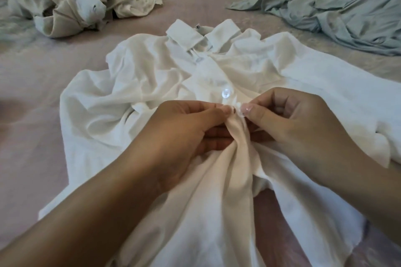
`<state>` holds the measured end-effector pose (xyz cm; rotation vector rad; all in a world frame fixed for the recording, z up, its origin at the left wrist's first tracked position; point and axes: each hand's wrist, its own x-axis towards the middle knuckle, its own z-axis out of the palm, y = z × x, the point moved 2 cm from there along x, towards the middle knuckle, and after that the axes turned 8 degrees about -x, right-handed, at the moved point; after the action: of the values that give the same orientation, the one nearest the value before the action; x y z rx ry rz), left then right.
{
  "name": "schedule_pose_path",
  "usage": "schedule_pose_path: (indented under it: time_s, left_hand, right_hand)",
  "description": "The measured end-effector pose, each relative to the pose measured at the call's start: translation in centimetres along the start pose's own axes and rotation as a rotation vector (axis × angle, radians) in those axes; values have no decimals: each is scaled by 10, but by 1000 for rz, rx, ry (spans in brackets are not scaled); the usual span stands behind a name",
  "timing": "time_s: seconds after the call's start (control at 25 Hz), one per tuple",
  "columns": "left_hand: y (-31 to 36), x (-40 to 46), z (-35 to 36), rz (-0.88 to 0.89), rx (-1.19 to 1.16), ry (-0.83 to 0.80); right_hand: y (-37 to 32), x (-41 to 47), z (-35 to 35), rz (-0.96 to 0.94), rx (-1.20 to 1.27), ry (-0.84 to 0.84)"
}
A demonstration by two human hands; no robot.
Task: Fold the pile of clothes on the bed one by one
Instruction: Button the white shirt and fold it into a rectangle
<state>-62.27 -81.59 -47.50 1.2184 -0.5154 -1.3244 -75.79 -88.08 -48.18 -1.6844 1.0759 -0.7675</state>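
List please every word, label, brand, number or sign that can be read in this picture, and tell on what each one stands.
No text can be read.
A small dark tag sits inside the collar of the white shirt; any print on it is too small and blurred to read.
The other clothes and the bed sheet show no writing.
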Motion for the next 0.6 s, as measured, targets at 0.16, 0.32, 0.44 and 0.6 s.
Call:
schedule_pose_path:
  time_s: [0.16, 0.32, 0.44, 0.6]
  left_hand:
    - [-6, -3, 0, 34, 13, 27]
    - [-9, -2, 1, 73, 56, 36]
    - [-10, -2, 1, 92, 2, 34]
    - [-13, -1, -3, 101, 31, -15]
  right_hand:
    - [0, -3, 2, 4, 21, 7]
    - [0, -2, 3, 26, 25, -22]
    - [0, -3, 1, 18, 28, -30]
    - [0, -7, 2, 51, 112, -162]
